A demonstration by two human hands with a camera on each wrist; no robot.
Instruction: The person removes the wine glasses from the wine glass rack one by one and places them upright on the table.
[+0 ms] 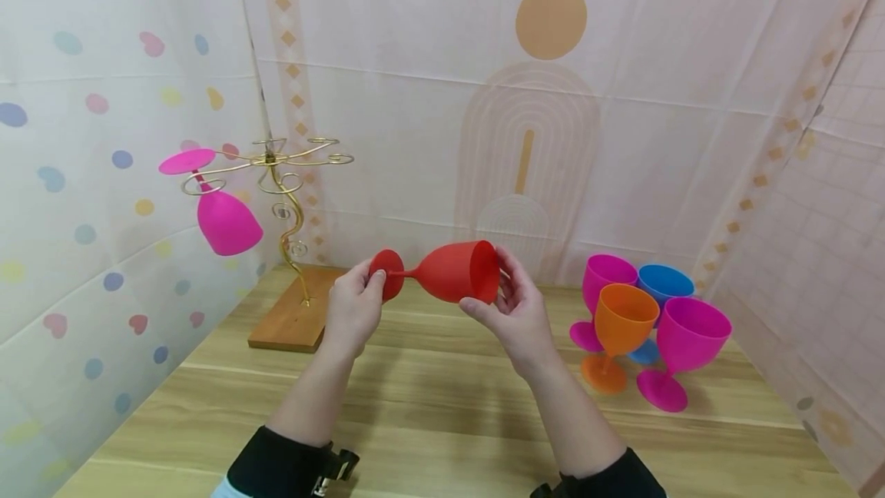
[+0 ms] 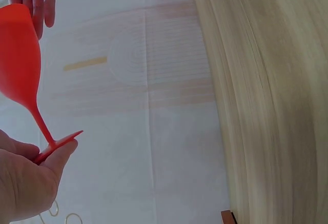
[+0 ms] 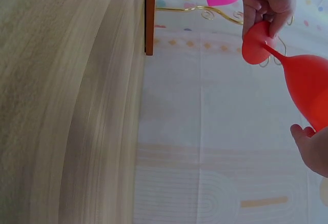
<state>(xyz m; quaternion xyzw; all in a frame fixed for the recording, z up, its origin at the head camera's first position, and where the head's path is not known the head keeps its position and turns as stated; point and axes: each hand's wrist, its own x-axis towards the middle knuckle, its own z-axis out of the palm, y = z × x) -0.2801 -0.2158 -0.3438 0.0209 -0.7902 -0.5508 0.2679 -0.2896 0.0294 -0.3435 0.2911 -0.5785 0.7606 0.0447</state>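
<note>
A red plastic goblet (image 1: 449, 273) lies sideways in the air above the table, its bowl toward the right. My left hand (image 1: 356, 310) pinches its round foot between thumb and fingers, as the left wrist view also shows. At the rim end is my right hand (image 1: 515, 313), its thumb and fingers spread around the bowl's mouth. Its fingers (image 2: 38, 6) look fairly straight in the left wrist view; whether they touch the rim is hard to tell. To the left stands a gold wire glass rack (image 1: 293, 214), with a pink goblet (image 1: 228, 223) hanging upside down from one loop.
On the right of the wooden table (image 1: 442, 421) stand upright goblets: an orange one (image 1: 624, 321), a blue one (image 1: 665, 281) and two pink ones, the nearer pink goblet (image 1: 691, 336) at the far right. The rack's wooden base (image 1: 297, 313) rests at the back left. Patterned curtains hang behind.
</note>
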